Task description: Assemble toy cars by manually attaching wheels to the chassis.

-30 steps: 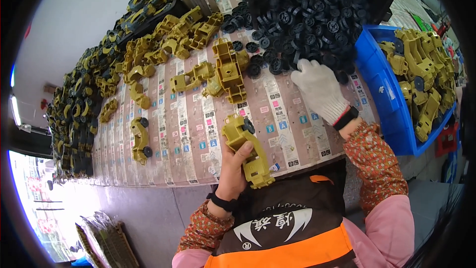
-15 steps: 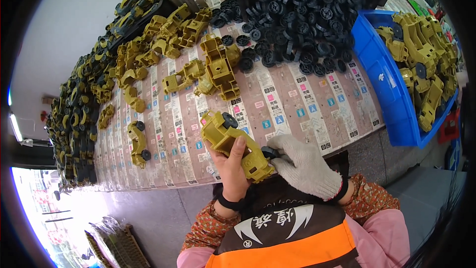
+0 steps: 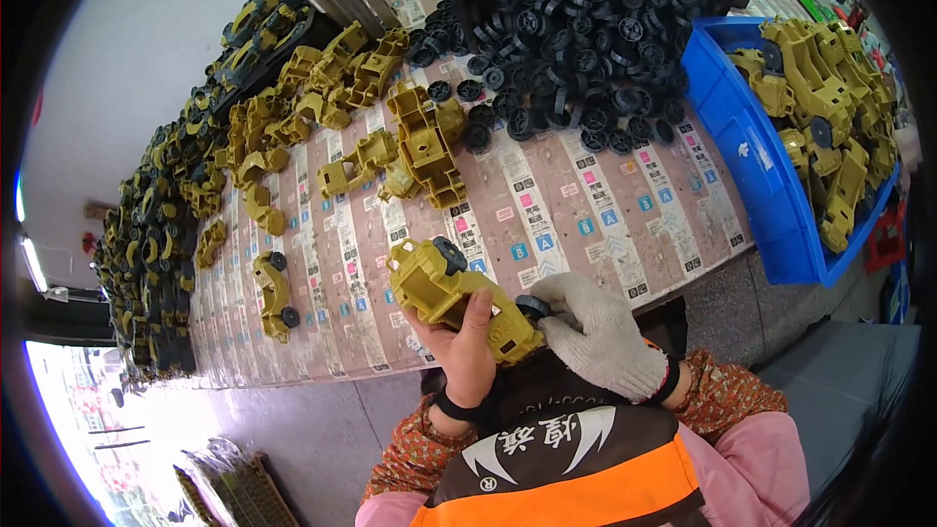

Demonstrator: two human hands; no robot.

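My bare left hand [image 3: 463,352] is wrapped round an olive-yellow plastic toy car body [image 3: 429,278], held tilted above the table's near edge. One black wheel [image 3: 449,255] sits at the far end of this body. In my right hand [image 3: 602,334], which wears a pale knitted glove, a second black wheel [image 3: 532,307] is pinched against the body's near right side. Whether that wheel is seated there I cannot tell, as the gloved fingers partly cover it. Left of my hands, another car body [image 3: 275,295] with two black wheels lies on the table.
A large heap of black wheels [image 3: 586,59] spreads over the far table. Loose yellow bodies [image 3: 427,151] lie left of it, and stacked wheeled bodies [image 3: 146,244] line the left edge. At the right stands a blue bin [image 3: 747,156] holding more yellow bodies.
The view has shifted slightly. Both hands keep their hold, and the wheel in my gloved fingers now shows more of its side beside the car body.
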